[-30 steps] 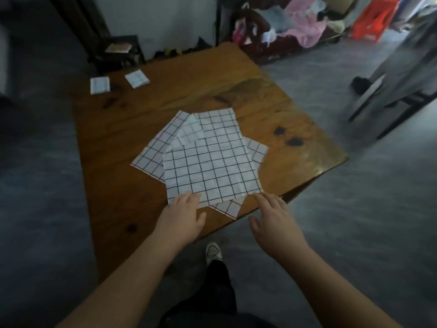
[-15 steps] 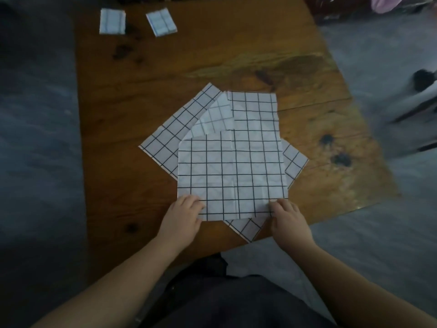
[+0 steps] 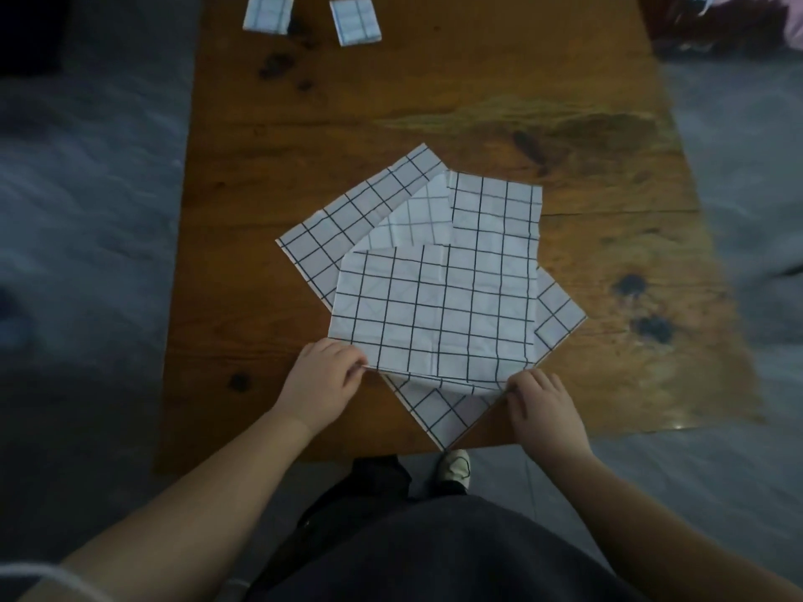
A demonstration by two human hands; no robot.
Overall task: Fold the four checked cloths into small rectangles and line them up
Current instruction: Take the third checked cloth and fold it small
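Now pinching, with curled fingers of left hand [image 3: 323,380] and right hand [image 3: 543,410], both near corners of top cloth [image 3: 439,306] laid lengthwise away from the body, square to table [image 3: 434,102].

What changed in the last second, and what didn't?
The left hand and right hand moved onto the near corners of the top checked cloth and now pinch them, lifting that edge slightly. The checked cloth underneath and the two folded cloths at the far edge of the table stayed put.

Dim, murky; floor [image 3: 87,254] blurred; glare on table [image 3: 652,384].
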